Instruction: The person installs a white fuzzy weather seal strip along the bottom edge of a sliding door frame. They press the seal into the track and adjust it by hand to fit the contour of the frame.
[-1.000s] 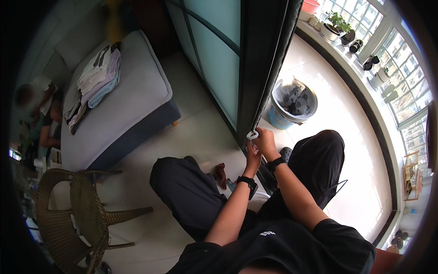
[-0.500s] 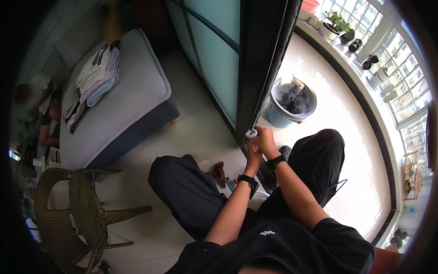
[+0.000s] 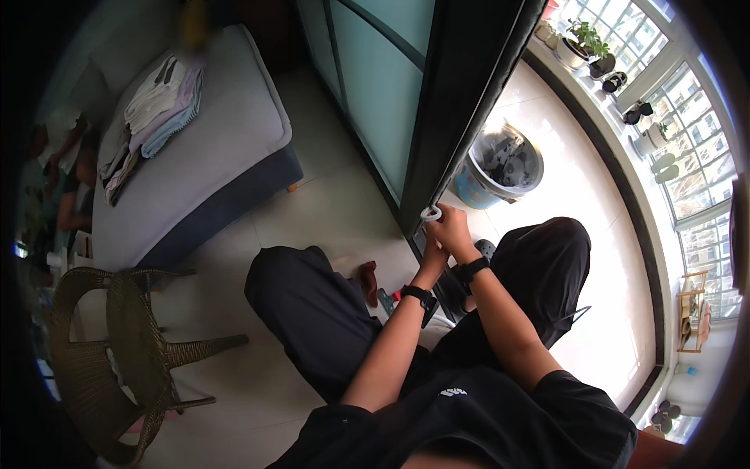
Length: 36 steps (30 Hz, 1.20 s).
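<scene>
My right hand (image 3: 455, 233) is closed on a small white ring (image 3: 430, 213) at the black edge of the frosted-glass sliding door (image 3: 379, 129). My left hand (image 3: 433, 256) is closed just below, against my right hand and the door edge; what its fingers hold is hidden. My bent knees, in dark trousers, lie either side of the door's lower end. A reddish-brown object (image 3: 368, 283) rests on the floor beside my left knee, near small partly hidden items, and a dark clog (image 3: 484, 248) shows beside my right knee.
A lined bucket (image 3: 500, 168) stands beyond the door. At left are a grey bed (image 3: 199, 187) with folded clothes (image 3: 156, 109), a wicker chair (image 3: 137, 352) and, at the far edge, a person (image 3: 74, 164). Plants (image 3: 584, 37) and shoes line the windowsill at right.
The view has shifted, with the bed higher and the door further right. My hands sit a little higher in the picture, still at the door edge; my left fingers are now more hidden.
</scene>
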Tool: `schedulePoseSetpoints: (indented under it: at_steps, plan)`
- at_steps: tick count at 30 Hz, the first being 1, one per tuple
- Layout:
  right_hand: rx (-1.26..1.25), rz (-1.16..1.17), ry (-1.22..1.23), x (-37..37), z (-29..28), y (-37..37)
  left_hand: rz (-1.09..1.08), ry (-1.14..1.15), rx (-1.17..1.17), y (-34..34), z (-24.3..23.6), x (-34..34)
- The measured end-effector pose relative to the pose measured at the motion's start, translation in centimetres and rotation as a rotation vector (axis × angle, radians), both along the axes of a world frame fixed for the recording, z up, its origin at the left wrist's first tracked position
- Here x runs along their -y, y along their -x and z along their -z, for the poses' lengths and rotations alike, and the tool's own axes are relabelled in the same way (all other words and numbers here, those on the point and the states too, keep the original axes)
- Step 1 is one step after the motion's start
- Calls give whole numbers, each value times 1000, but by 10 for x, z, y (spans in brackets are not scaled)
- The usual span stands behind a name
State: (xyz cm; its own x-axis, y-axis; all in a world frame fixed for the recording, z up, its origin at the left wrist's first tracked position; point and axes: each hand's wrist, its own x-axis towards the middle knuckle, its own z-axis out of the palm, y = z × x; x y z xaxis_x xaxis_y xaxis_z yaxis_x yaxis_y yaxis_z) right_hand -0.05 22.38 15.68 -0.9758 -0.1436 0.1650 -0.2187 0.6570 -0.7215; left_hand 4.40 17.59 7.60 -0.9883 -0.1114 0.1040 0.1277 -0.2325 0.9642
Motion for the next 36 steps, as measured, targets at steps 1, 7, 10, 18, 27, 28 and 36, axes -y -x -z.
schedulePoseSetpoints:
  at_steps: [1, 7, 10, 18, 27, 28, 36]
  plan:
    - [-9, -4, -4, 2, 1, 1, 3, -7, 3, 0, 4, 2]
    - [-11, -24, -138, 1, 8, 14, 131, -103, 219, -1, 6, 13]
    - [-12, -83, -136, -1, 11, 18, 72, -165, 132, -4, 6, 10]
    - [84, -141, -57, -3, -6, 5, 108, -51, 90, -2, 0, 10]
    - [296, -133, 159, -17, 7, 8, 185, -19, 59, 2, 9, 20]
    - [345, -118, 241, -15, 9, 6, 178, -17, 51, 2, 10, 22]
    - [303, -100, 186, -17, 3, -7, 45, 155, -56, -7, -31, 18]
